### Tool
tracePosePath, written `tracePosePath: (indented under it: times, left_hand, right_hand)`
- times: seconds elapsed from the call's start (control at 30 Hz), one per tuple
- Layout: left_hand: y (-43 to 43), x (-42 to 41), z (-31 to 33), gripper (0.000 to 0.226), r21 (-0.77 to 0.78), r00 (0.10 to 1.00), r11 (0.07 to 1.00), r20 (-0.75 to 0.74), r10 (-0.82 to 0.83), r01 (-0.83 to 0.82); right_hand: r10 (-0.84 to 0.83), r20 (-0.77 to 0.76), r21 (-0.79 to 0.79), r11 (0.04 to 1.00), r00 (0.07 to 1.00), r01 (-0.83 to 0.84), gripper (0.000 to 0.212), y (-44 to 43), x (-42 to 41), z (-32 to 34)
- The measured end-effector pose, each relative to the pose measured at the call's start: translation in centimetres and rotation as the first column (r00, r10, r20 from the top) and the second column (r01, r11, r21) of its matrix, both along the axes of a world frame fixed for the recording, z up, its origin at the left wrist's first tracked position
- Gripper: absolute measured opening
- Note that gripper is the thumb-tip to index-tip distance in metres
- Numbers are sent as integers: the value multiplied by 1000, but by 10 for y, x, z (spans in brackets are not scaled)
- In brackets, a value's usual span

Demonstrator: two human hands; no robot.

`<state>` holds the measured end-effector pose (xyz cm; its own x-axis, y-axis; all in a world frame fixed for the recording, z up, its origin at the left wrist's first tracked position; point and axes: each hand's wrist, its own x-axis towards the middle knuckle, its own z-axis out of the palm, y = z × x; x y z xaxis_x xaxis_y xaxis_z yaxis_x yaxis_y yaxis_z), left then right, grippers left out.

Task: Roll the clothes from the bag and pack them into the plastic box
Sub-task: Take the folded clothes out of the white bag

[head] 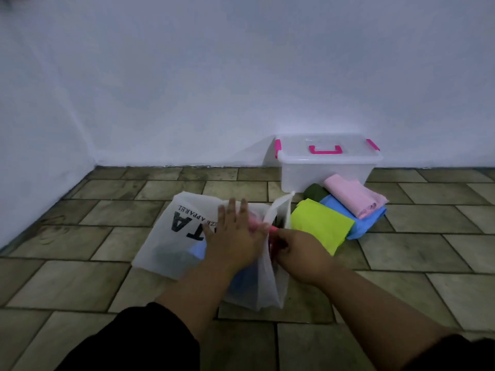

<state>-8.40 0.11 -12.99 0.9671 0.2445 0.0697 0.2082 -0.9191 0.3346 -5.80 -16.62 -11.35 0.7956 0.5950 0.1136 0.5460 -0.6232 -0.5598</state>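
**Both hands at the mouth of the clothes bag**

The white see-through bag [184,236] lies on its side on the tiled floor [88,279], black lettering across it and its mouth turned to the right. Through the thin plastic I can make out a pale blue cloth [197,249] and a darker shape [171,259] beside it. A pink-red cloth [273,231] shows right at the opening.

The plastic box [321,180] stands well back against the wall [241,76]. Its lid [300,156] is on, with a pink handle [325,150] on top and pink latches [277,148] at the ends.

Between bag and box, just in front of the box, sits a loose heap of clothes. A pink roll [353,196] lies on top of a blue piece [371,220]. A lime-green piece [321,226] is spread nearest the bag, and a dark green piece [316,191] is tucked against the box. The heap partly covers the box's lower front.

The left hand [235,236] lies flat on the bag with its fingers straight and spread, pressing the plastic down near the mouth. The right hand [297,254] is at the opening with its fingers curled in, gripping the pink-red cloth, though the blur there makes the hold hard to read. Dark sleeves [139,341] cover the forearms near the bottom edge.
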Motion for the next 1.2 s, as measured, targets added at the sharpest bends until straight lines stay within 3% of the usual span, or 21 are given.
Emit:
tracePosePath:
  times: [0.17, 0.37, 0.6, 0.7, 0.83, 0.97, 1.13, 1.2]
  left_hand:
    - [20, 3, -5, 81, -5, 989, 996, -113, -91, 91]
    - [38, -6, -20, 68, -104, 996, 991, -15, -85, 83]
    - [34, -8, -20, 60, -175, 999, 984, 35, -31, 37]
    - [32, -9, -18, 63, -205, 998, 978, 54, -31, 42]
    - [32, -10, -18, 85, -207, 998, 977, 33, -54, 60]
    - [34, -10, -15, 72, -312, 994, 945, 68, -80, 97]
    - [35, -12, -19, 71, -268, 995, 960, 75, -66, 84]
    - [35, -10, -22, 70, -232, 995, 970, 84, -61, 79]
  right_hand:
    - [-19, -163, -48, 999, 986, 11, 25, 12, 17, -2]
    - [22, -120, -117, 992, 993, -36, 20, 27, 13, -3]
    - [64, -170, -190, 977, 983, -97, 40, 32, 9, -8]
    - [59, -216, -96, 992, 975, -81, 43, 31, 9, -8]
    - [17, -397, 129, 991, 918, 37, 39, 25, 10, -7]
    - [-41, -421, 181, 975, 906, 129, 32, 25, 11, -6]
    - [-166, -328, 353, 892, 930, 284, 25, -10, 10, -5]
    - [-181, -420, 459, 803, 889, 380, 28, -43, 9, -6]
